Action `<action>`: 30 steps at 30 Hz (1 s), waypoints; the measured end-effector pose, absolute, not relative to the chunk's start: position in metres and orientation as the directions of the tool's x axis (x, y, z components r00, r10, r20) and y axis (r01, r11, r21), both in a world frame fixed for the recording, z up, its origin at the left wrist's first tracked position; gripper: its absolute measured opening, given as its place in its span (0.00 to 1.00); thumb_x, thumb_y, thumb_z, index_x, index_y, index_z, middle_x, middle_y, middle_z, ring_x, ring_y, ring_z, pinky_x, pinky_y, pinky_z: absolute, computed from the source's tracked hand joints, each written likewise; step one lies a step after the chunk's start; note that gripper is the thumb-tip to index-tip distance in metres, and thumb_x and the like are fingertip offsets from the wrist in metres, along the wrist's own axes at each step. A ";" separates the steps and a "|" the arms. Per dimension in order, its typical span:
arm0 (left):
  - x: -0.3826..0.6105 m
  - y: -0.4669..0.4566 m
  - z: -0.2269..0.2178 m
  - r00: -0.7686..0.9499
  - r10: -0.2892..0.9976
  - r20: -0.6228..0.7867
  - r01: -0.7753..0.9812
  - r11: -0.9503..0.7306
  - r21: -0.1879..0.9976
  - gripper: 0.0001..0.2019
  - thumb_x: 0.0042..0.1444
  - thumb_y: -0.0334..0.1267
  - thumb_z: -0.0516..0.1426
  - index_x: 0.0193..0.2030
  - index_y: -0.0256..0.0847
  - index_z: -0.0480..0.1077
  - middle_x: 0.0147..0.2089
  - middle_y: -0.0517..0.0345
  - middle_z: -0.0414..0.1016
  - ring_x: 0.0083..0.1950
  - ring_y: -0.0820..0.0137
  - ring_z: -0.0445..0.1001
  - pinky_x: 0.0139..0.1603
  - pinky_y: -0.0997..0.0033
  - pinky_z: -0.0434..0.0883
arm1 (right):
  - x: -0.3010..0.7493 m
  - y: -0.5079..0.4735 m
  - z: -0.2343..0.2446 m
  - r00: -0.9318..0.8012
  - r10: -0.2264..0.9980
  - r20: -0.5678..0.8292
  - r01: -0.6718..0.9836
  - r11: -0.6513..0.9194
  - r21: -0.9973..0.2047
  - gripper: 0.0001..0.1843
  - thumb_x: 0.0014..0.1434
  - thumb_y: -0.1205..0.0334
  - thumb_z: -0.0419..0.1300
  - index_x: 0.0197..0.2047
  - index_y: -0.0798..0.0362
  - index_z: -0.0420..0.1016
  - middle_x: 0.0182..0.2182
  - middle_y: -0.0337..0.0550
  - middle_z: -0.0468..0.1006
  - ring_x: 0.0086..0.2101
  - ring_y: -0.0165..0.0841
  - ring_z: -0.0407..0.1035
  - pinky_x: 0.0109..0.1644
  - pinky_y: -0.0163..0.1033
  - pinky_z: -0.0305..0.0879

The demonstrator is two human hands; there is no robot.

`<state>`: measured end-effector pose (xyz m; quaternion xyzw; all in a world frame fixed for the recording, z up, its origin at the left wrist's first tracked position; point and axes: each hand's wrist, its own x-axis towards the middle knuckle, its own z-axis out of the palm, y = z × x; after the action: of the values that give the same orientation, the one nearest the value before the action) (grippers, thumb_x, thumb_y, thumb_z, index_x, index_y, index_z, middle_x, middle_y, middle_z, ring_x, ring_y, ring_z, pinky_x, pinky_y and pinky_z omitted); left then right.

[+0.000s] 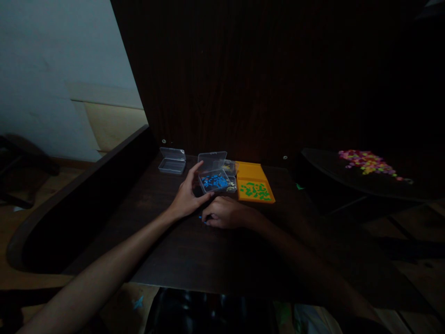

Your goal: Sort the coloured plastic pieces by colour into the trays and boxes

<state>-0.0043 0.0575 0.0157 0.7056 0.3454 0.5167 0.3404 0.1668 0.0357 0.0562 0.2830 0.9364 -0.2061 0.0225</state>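
Observation:
My left hand [187, 197] grips the near left side of a clear plastic box [200, 178], thumb along its front edge and fingers at its left. Many small blue pieces [216, 181] lie in it, and its lid stands raised at the back. The box looks slightly tilted. Just in front, my right hand [225, 212] is closed low over the tabletop, with a small blue piece [205, 222] at its fingertips. Another blue bit [200, 217] shows beside those fingers. Dim light hides the exact shape of the pieces.
Right of the clear box lies an open yellow case [252, 171] with green pieces [255, 190]. Behind it are clear boxes with yellow [226, 167] and pale pieces [231, 184]. An open clear box [172, 166] stands at left. Colourful pieces [370, 162] are heaped on a dark surface at right.

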 end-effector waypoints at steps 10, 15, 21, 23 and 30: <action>-0.005 0.057 0.015 0.238 0.847 0.475 0.134 -0.513 0.848 0.45 0.49 0.40 0.68 0.70 0.44 0.50 0.60 0.41 0.70 0.60 0.53 0.72 0.59 0.48 0.73 | 0.179 0.043 0.078 -0.829 0.558 -0.039 0.493 0.695 -0.523 0.07 0.58 0.68 0.63 0.40 0.56 0.82 0.21 0.32 0.68 0.24 0.25 0.60 0.33 0.32 0.54; -0.003 0.052 0.017 0.275 0.835 0.478 0.143 -0.526 0.838 0.45 0.50 0.39 0.67 0.71 0.44 0.50 0.61 0.42 0.70 0.60 0.55 0.72 0.60 0.50 0.73 | 0.195 0.052 0.092 -0.691 0.720 0.069 0.567 0.598 -0.566 0.08 0.57 0.67 0.63 0.40 0.57 0.82 0.19 0.30 0.65 0.21 0.23 0.56 0.30 0.32 0.50; 0.001 0.048 0.016 0.318 0.812 0.489 0.133 -0.549 0.825 0.45 0.50 0.39 0.67 0.71 0.45 0.49 0.62 0.43 0.69 0.61 0.54 0.72 0.59 0.50 0.73 | 0.202 0.061 0.094 -0.553 0.821 0.141 0.680 0.542 -0.494 0.08 0.56 0.67 0.64 0.40 0.57 0.83 0.20 0.33 0.66 0.23 0.24 0.57 0.30 0.32 0.49; 0.001 0.047 0.015 0.328 0.806 0.493 0.129 -0.555 0.822 0.44 0.50 0.38 0.67 0.71 0.45 0.50 0.63 0.43 0.68 0.62 0.54 0.71 0.60 0.50 0.73 | 0.201 0.061 0.092 -0.529 0.840 0.120 0.721 0.520 -0.458 0.08 0.56 0.67 0.64 0.40 0.57 0.83 0.21 0.34 0.68 0.23 0.24 0.58 0.31 0.32 0.49; 0.002 0.044 0.017 0.345 0.807 0.480 0.134 -0.548 0.826 0.44 0.51 0.38 0.67 0.71 0.44 0.50 0.64 0.44 0.68 0.63 0.54 0.70 0.62 0.50 0.72 | 0.196 0.059 0.090 -0.466 0.882 0.075 0.796 0.454 -0.400 0.10 0.57 0.65 0.64 0.42 0.54 0.83 0.24 0.37 0.73 0.25 0.26 0.61 0.31 0.32 0.51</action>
<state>0.0021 0.0444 0.0169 0.7400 0.3177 0.4758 0.3536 0.1962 0.0586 0.0896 0.4983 0.8417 -0.1563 -0.1374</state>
